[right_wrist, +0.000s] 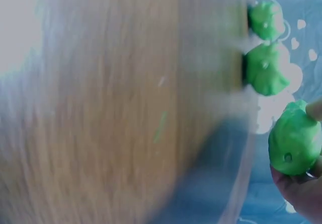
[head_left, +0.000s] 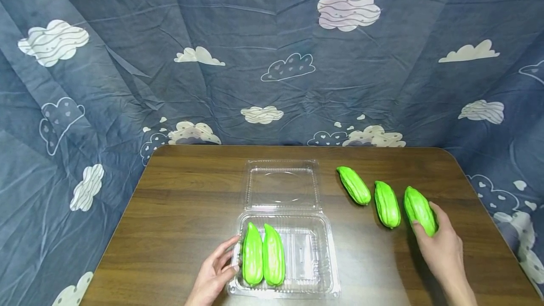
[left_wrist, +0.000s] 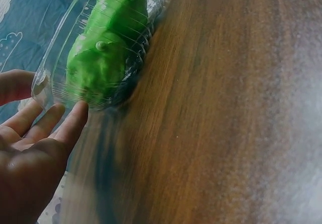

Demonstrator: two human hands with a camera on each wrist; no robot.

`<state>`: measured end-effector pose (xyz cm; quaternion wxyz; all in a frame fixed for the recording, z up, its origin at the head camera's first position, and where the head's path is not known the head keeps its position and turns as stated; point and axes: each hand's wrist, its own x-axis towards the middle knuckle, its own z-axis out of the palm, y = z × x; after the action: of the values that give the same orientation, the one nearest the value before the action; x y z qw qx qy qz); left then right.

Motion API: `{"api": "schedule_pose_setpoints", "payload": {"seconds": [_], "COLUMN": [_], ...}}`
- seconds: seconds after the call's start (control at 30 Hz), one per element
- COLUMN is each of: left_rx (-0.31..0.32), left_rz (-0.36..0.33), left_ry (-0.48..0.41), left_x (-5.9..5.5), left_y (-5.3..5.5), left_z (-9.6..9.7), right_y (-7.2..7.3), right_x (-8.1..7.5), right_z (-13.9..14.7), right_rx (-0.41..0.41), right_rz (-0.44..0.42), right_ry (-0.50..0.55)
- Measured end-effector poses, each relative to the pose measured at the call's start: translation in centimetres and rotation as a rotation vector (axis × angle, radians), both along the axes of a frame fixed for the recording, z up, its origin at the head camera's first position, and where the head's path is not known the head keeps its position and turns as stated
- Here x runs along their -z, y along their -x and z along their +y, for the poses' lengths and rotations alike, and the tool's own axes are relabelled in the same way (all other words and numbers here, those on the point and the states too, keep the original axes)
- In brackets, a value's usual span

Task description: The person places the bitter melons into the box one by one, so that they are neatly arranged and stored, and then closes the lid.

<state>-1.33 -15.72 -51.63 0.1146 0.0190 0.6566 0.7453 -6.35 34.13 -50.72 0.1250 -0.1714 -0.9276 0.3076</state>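
**Box held, one pod gripped**

The curtain fills the upper half of the frame. The table occupies the lower half. The clear box sits at lower centre; its lid lies open toward the top of the frame. The left hand, at lower centre-left, pinches the left rim between thumb and fingers. The right hand, at lower right, pinches the gripped pod between thumb and fingers; the right wrist view shows this pod raised off the table. Just left of it lies the near pod, then the far pod. Two boxed pods lie side by side in the box's left half, tips toward the top.
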Motion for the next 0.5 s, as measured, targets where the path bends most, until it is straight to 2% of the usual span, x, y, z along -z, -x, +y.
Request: {"api": "schedule_pose_setpoints", "payload": {"seconds": [0.27, 0.5], "left_rx": [-0.007, -0.014], "left_rz": [0.007, 0.005], "left_ry": [0.000, -0.004], "left_x": [0.1, 0.0], "left_y": [0.0, 0.0], "left_z": [0.0, 0.1], "right_y": [-0.8, -1.3], "right_x": [-1.5, -1.9], "right_z": [-2.6, -4.2], "right_rx": [0.044, 0.020], "right_rz": [0.067, 0.118], "right_ry": [0.016, 0.014]}}
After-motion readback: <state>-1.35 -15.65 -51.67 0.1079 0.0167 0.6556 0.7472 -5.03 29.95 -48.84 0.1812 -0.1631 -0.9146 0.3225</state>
